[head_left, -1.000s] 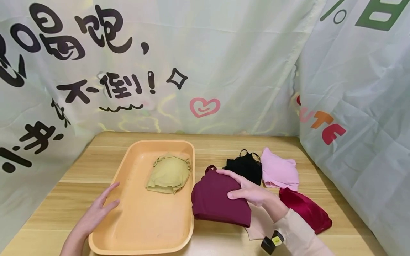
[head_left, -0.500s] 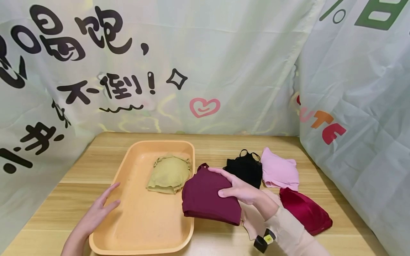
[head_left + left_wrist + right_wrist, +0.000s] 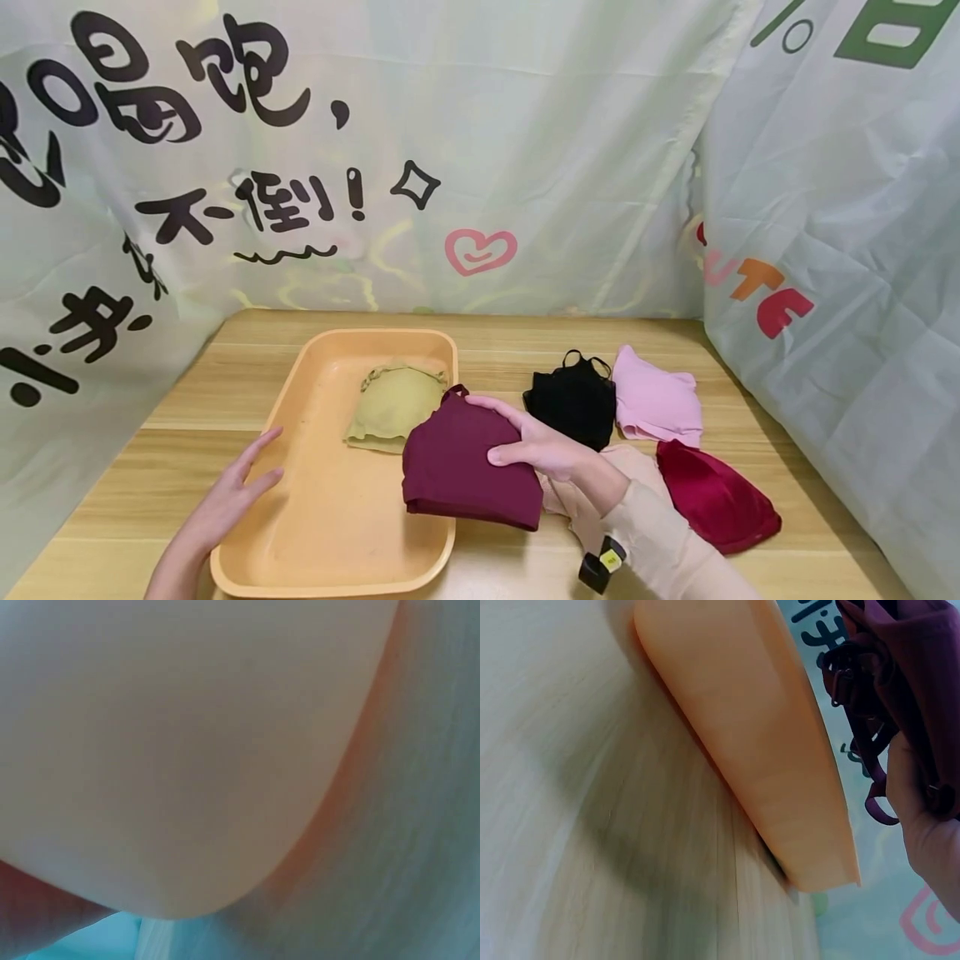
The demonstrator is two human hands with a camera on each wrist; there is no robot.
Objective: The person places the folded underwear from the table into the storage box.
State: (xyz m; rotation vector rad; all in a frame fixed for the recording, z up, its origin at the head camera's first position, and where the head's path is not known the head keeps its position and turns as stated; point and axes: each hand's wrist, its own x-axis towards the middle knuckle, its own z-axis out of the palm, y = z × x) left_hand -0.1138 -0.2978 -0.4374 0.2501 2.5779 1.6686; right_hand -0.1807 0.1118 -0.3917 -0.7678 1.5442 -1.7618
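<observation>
The right hand point(image 3: 543, 450) is gripping a matte, folded maroon bra point(image 3: 461, 471) above a smooth tray's point(image 3: 322, 521) right side, long axis running sideways, strap point(image 3: 457, 390) pointing away. The left hand point(image 3: 231, 493) is spreading loosely.

A burgundy bra point(image 3: 457, 475), folded with its cups nested, is held raised and slightly tilted in the right hand point(image 3: 540, 446), which grips it by its right side. A narrow strap loop sticks up at its top, and the right wrist view shows more straps and small fittings hanging. From the head view it overlaps the right rim of a shallow orange tray point(image 3: 330, 533) with rounded corners. The tray lies flat on the left half of the tabletop point(image 3: 187, 400), reaching toward its back edge. The left hand point(image 3: 228, 496) is at the tray's left rim, fingers extended.
</observation>
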